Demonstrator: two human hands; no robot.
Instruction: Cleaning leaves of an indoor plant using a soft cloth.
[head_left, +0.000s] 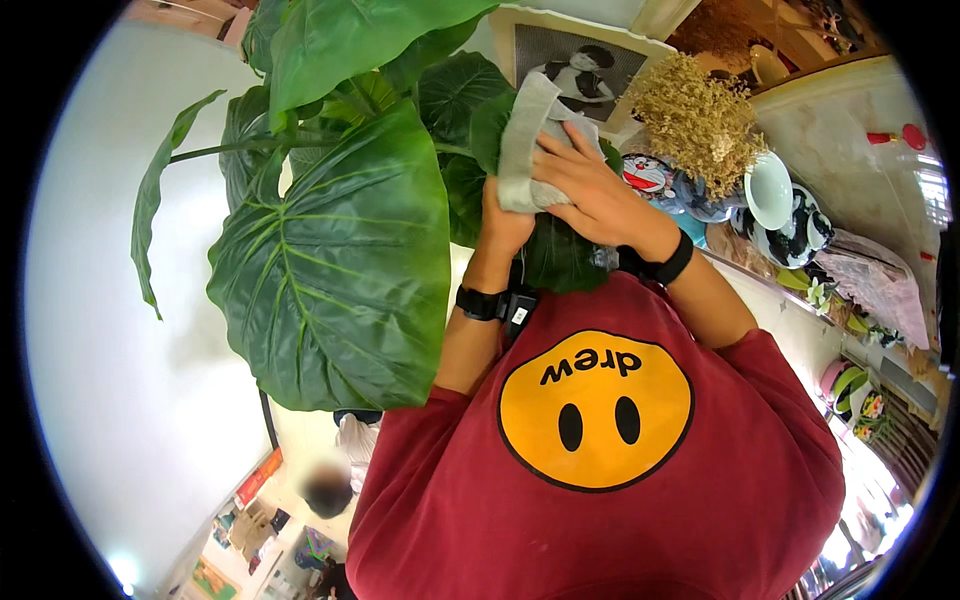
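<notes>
A pale grey-green cloth (525, 146) lies folded between my two hands, over the dark leaves of a large potted-type plant. My right hand (589, 187) rests on top of it with fingers spread, pressing it down. My left hand (508, 217) is under the cloth's lower edge; its fingers are hidden, so what they grip does not show. Just beside the cloth is a small dark leaf (489, 127), partly covered. A broad, glossy green leaf (345, 255) with light veins hangs left of my left forearm. Both wrists wear black bands.
Another big leaf (360, 45) spreads above. Behind the hands is a framed black-and-white picture (574, 71). To the right stand dried yellow flowers (694, 124), a white bowl-like vessel (768, 190) and a black-and-white vessel (787, 236). A person's blurred head (327, 487) is at lower left.
</notes>
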